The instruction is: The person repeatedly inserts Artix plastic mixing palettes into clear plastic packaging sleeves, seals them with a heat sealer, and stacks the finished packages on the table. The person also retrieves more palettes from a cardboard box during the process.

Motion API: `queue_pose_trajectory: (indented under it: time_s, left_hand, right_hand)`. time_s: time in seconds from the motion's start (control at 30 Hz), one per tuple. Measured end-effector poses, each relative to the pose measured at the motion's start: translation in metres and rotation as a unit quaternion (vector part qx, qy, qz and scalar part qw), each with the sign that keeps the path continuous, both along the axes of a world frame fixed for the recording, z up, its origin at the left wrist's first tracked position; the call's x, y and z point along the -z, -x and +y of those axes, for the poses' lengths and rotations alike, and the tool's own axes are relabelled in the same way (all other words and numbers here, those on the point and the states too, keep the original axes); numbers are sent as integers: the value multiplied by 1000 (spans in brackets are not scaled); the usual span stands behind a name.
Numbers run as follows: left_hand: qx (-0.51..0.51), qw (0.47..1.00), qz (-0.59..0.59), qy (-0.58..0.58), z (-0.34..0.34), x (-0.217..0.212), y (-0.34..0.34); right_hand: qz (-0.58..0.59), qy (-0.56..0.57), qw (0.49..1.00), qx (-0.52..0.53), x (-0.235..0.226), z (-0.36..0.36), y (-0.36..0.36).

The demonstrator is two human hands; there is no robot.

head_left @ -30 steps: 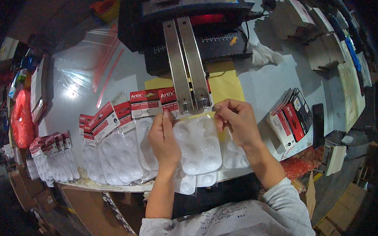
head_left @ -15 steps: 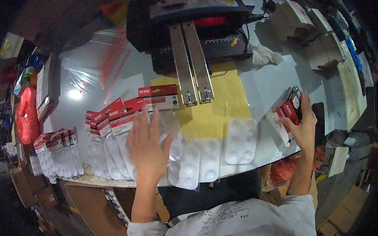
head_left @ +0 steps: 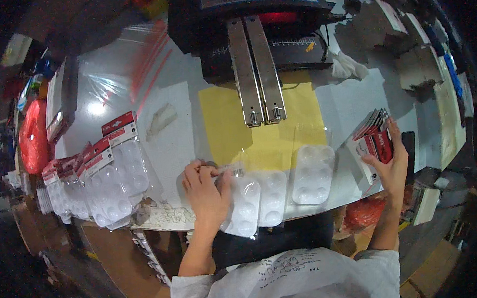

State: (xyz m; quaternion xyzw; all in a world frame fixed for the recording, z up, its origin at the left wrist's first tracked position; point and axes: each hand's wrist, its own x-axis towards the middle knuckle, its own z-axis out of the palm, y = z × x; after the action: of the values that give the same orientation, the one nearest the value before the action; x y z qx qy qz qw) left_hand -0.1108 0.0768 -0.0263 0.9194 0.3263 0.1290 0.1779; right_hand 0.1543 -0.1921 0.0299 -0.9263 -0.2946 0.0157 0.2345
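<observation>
My left hand [head_left: 206, 195] is at the front edge of the table, fingers curled and thumb in at the top of a clear plastic bag. Inside that bag lies a white paint palette [head_left: 246, 204] with round wells. Two more bagged palettes lie to its right, one overlapped [head_left: 273, 199] and one apart [head_left: 313, 172]. My right hand [head_left: 391, 163] is wrapped round a stack of red, black and white header cards [head_left: 377, 145] at the right. At the left, bagged palettes with red header cards [head_left: 112, 192] lie overlapping in a pile.
A black machine [head_left: 254, 15] with two metal arms [head_left: 259, 79] stands at the far middle, over a yellow sheet [head_left: 224, 117]. Cardboard stacks [head_left: 418, 64] line the right side. A red plastic bag [head_left: 34, 136] is at the left, clear plastic film [head_left: 105, 83] at the back left.
The carded palettes that lay under my left hand are now farther left on the pile. My left hand has moved right and curled at a bagged palette. My right hand keeps the card stack.
</observation>
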Motion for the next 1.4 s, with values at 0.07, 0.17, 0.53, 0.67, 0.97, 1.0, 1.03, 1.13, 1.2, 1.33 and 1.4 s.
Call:
queue_pose_trajectory:
  time_s: [0.07,0.17,0.53,0.67,0.97,1.0,1.03,1.13,1.2,1.33,1.4]
  left_hand:
    - [-29,998,-54,27,-9,2,-6]
    - [-115,936,-139,303,-12,-19,-4]
    - [-68,829,-242,500,-43,-48,-26]
    - [-65,858,-168,482,-39,-47,-31]
    - [-13,909,-158,386,-38,-51,-36]
    - [-9,910,-157,384,-39,-51,-37]
    - [-6,911,-156,382,-39,-51,-37]
    - [2,912,-164,376,-41,-51,-36]
    - [6,915,-166,369,-42,-50,-36]
    - [15,919,-170,356,-43,-50,-36]
    - [19,915,-184,357,-44,-50,-37]
  right_hand:
    - [-34,45,998,14,-12,6,10]
    - [28,-64,996,55,-38,28,30]
    - [400,-77,870,-277,-29,147,55]
    - [296,-32,884,-360,-28,144,54]
    - [81,-95,918,-377,-13,146,63]
    - [54,-106,919,-376,-10,146,63]
    - [27,-120,920,-373,-7,146,63]
    - [2,-149,905,-399,0,146,58]
    - [12,-144,900,-412,1,145,54]
    - [7,-125,905,-407,-3,143,53]
    - [7,-139,908,-395,-5,144,54]
